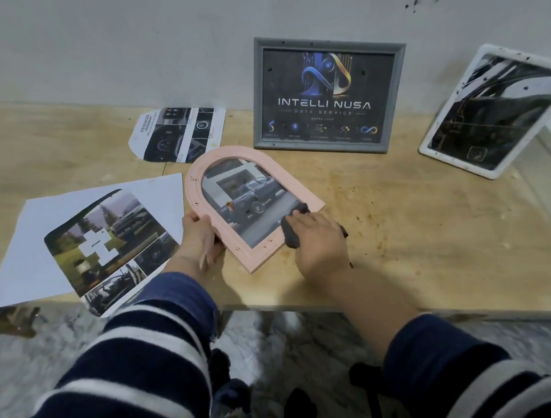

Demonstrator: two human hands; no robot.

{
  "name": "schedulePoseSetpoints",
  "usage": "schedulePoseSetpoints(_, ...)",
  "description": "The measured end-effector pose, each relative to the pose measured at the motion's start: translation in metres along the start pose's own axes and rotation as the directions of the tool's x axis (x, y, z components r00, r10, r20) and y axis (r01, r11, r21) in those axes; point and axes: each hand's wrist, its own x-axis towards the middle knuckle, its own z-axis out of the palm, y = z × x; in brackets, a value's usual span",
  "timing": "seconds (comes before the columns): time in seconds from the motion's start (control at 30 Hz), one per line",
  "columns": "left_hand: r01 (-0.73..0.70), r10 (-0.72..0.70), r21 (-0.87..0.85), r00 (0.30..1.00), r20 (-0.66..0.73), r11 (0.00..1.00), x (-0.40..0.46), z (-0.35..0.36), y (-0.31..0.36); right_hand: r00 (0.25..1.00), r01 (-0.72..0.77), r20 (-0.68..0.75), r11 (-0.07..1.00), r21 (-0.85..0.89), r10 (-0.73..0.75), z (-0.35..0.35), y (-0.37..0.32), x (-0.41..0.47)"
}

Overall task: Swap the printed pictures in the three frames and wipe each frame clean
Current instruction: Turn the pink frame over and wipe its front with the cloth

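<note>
Two legible texts: grey frame (328,92) at bench (419,229) rear reads "INTELLI NUSA DATA SERVICE"; cut print (177,134) reads "ADVANCED". My left hand (200,238) grips pink frame (253,204); right hand (316,238), curled, presses cloth (291,234) on it.

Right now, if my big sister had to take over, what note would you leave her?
Left hand grips the pink frame's left edge, steadying it flat on the table.
Right hand holds a dark cloth against the glass near the lower right corner.
Grey frame stands against the wall; white frame leans at the right. Both hold pictures.
Two loose prints lie at the left.
Done: pink frame holds a truck picture and wiping is under way.
Left: finish wiping it. Whether the other two are swapped or clean, I cannot tell.
</note>
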Motion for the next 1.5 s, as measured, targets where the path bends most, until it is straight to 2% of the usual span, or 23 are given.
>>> schedulePoseSetpoints(0.07, -0.002, 0.002, 0.015, 1.000, -0.010, 1.000, 0.001, 0.000, 0.000, 0.999, 0.038, -0.033, 0.995, 0.096, -0.035, 0.008, -0.006, -0.008)
schedulePoseSetpoints(0.2, -0.002, 0.002, 0.023, 1.000, -0.010, 1.000, 0.003, -0.001, 0.000, 0.976, 0.121, -0.205, 0.969, 0.215, -0.077, 0.020, -0.020, -0.020)
schedulePoseSetpoints(0.47, 0.006, -0.006, 0.063, 1.000, -0.008, 0.998, 0.000, -0.002, 0.003, 0.958, 0.248, -0.206, 0.935, 0.253, -0.199, 0.021, -0.039, -0.032)
schedulePoseSetpoints(0.63, -0.011, 0.011, 0.031, 1.000, 0.015, 0.999, -0.003, 0.000, 0.002, 0.948, 0.316, -0.066, 0.894, 0.319, -0.311, -0.001, -0.043, -0.033)
schedulePoseSetpoints(0.67, -0.013, 0.012, 0.028, 1.000, 0.022, 1.000, -0.004, 0.000, 0.003, 0.952, 0.293, -0.038, 0.875, 0.386, -0.303, -0.008, -0.042, -0.033)
schedulePoseSetpoints(0.73, -0.009, 0.007, 0.035, 0.999, 0.039, 0.999, -0.008, 0.000, 0.005, 0.982, 0.141, 0.029, 0.827, 0.545, -0.186, -0.020, -0.032, -0.034)
schedulePoseSetpoints(0.83, 0.004, -0.005, 0.038, 0.999, 0.048, 0.999, -0.012, -0.001, 0.010, 0.994, -0.105, 0.042, 0.791, 0.603, 0.100, -0.028, -0.006, -0.033)
schedulePoseSetpoints(0.9, 0.004, -0.007, 0.063, 0.999, 0.053, 0.998, -0.015, -0.001, 0.010, 0.957, -0.225, 0.005, 0.726, 0.649, 0.292, -0.035, 0.014, -0.030)
schedulePoseSetpoints(1.0, -0.003, -0.011, 0.168, 0.996, 0.083, 0.986, -0.019, -0.002, 0.010, 0.853, -0.343, -0.031, 0.605, 0.719, 0.521, -0.045, 0.043, -0.021)
schedulePoseSetpoints(1.13, -0.039, -0.004, 0.358, 0.993, 0.118, 0.933, -0.020, 0.003, 0.010, 0.807, -0.395, 0.012, 0.526, 0.753, 0.590, -0.044, 0.062, -0.012)
schedulePoseSetpoints(1.27, -0.152, 0.098, 0.541, 0.987, 0.126, 0.827, -0.023, 0.011, 0.013, 0.765, -0.415, 0.096, 0.373, 0.830, 0.637, -0.034, 0.060, -0.006)
schedulePoseSetpoints(1.33, -0.193, 0.149, 0.571, 0.981, 0.124, 0.798, -0.024, 0.013, 0.013, 0.731, -0.410, 0.096, 0.323, 0.853, 0.675, -0.031, 0.059, -0.004)
schedulePoseSetpoints(1.43, -0.255, 0.224, 0.621, 0.966, 0.129, 0.741, -0.028, 0.013, 0.013, 0.694, -0.444, 0.098, 0.317, 0.838, 0.714, -0.026, 0.060, 0.000)
schedulePoseSetpoints(1.5, -0.326, 0.290, 0.682, 0.941, 0.172, 0.655, -0.031, 0.011, 0.011, 0.682, -0.509, 0.093, 0.380, 0.772, 0.725, -0.023, 0.060, 0.001)
